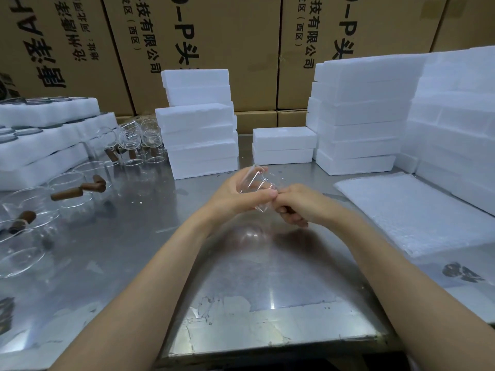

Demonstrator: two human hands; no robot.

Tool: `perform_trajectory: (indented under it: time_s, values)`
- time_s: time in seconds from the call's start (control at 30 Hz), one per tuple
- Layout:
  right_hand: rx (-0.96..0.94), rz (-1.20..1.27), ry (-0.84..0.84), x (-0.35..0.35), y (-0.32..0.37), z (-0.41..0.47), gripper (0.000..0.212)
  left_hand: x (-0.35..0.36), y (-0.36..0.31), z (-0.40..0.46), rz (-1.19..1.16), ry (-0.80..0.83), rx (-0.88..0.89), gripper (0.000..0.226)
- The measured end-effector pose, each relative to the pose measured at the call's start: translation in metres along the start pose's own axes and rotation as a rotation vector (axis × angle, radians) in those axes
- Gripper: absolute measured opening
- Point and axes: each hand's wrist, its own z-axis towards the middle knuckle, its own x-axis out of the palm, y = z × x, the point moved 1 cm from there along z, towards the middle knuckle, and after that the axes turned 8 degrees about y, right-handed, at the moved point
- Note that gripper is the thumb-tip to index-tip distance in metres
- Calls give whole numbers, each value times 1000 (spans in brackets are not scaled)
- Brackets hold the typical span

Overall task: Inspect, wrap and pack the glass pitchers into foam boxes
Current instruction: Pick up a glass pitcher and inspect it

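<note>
Glass pitcher [255,187] held above the steel counter [150,236], left hand [235,191] cupping its body, right hand [297,203] gripping its handle; closed foam boxes [199,121] stacked beyond, more pitchers [67,188] far left.

Single head-worn view, forward and down, close over steel table [134,236].

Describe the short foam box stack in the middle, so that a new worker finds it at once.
On the steel table, look along the back edge, before the cardboard cartons. Between two tall foam stacks stands the short foam box stack. It alone is only two boxes high.
</note>
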Motion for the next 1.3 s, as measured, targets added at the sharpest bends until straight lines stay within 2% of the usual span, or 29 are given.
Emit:
perform_trajectory:
  time_s: [0.17,0.23,0.3,0.37,0.53,0.63,0.83,0.93,1.07,1.13,1.2,1.3]
  values:
    - [58,505,426,-12,1,-10,27,-2,-4,2,-128,90,16,62]
    - [58,666,517,-14,2,-12,25,-2,-4,3,-161,86,30,64]
    - [61,773,529,-14,3,-13,25,-2,-4,4,-179,61,45,64]
    - [62,795,456,-14,4,-13,23,-1,-4,5,-181,14,56,62]
    - [54,643,-11,-12,2,-8,26,-3,-4,3,-198,-174,69,55]
    - [-13,604,-172,-11,2,-6,28,-6,-4,2,-199,-247,64,51]
    - [-90,502,-274,-5,5,-5,27,-4,-4,4,-198,-273,79,56]
    - [-101,496,-326,-5,6,-5,26,-4,-1,7,-138,-270,91,68]
    - [-136,529,-415,-8,7,-6,13,-8,5,11,191,-203,87,95]
    - [-143,523,-467,-10,5,-6,13,-11,12,11,367,-182,81,108]
    - [-141,498,-519,-11,4,-6,15,-14,18,11,437,-206,74,111]
    - [-141,482,-572,-12,2,-5,12,-18,20,10,571,-308,92,103]
